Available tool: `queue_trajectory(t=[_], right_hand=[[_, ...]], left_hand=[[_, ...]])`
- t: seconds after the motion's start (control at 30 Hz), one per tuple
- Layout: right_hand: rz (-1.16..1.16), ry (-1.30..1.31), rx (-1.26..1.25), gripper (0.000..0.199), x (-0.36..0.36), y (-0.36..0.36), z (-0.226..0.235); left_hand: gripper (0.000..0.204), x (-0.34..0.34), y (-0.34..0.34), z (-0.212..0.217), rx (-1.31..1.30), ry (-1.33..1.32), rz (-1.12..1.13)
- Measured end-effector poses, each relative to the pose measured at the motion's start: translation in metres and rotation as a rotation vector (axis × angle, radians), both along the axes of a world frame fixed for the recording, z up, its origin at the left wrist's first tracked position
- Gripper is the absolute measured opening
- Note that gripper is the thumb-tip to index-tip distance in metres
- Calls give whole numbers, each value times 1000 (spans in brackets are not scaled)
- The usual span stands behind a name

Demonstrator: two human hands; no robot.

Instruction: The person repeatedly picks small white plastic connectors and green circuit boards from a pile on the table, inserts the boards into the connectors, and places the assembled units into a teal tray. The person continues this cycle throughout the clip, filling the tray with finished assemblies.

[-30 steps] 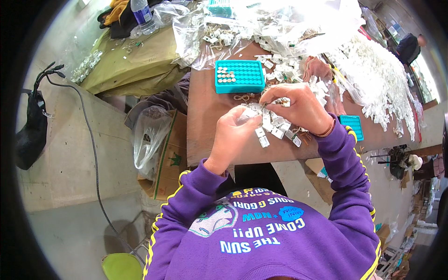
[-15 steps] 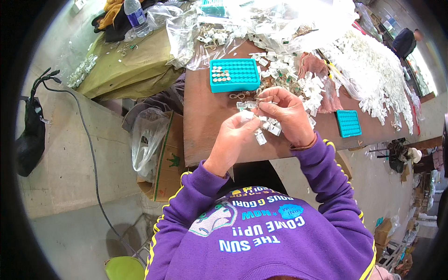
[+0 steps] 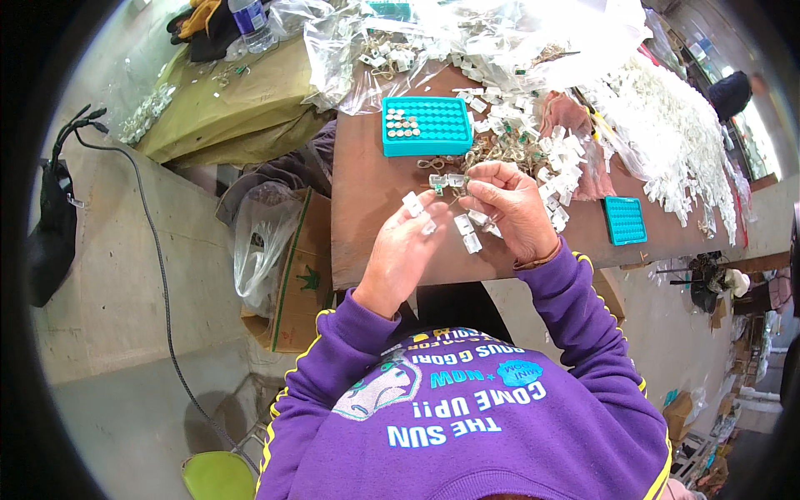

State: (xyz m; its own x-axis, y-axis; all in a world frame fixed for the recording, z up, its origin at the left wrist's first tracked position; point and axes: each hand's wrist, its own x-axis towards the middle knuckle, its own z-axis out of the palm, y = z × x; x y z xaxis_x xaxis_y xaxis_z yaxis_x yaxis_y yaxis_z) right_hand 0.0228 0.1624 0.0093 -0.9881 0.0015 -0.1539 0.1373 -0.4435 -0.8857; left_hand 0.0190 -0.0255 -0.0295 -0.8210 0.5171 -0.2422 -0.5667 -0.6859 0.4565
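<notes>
two teal plastic grid trays [image 3: 426, 125] [image 3: 624, 220], one clear plastic water bottle [image 3: 248, 17], one brown cardboard box [image 3: 302, 271], two bare hands [image 3: 406, 250] [image 3: 510, 206], small white plastic pieces [image 3: 667, 125] too many to count.

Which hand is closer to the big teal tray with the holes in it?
Right. The right hand is just below the teal tray, near its lower right corner. The left hand sits lower down, farther from it.
</notes>
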Motion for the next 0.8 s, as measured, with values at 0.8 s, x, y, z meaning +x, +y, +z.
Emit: queue_trajectory(t=[0.8], right_hand=[[244, -47, 44, 15, -1, -6, 1]], left_hand=[[12, -13, 1, 7, -309, 485, 164]])
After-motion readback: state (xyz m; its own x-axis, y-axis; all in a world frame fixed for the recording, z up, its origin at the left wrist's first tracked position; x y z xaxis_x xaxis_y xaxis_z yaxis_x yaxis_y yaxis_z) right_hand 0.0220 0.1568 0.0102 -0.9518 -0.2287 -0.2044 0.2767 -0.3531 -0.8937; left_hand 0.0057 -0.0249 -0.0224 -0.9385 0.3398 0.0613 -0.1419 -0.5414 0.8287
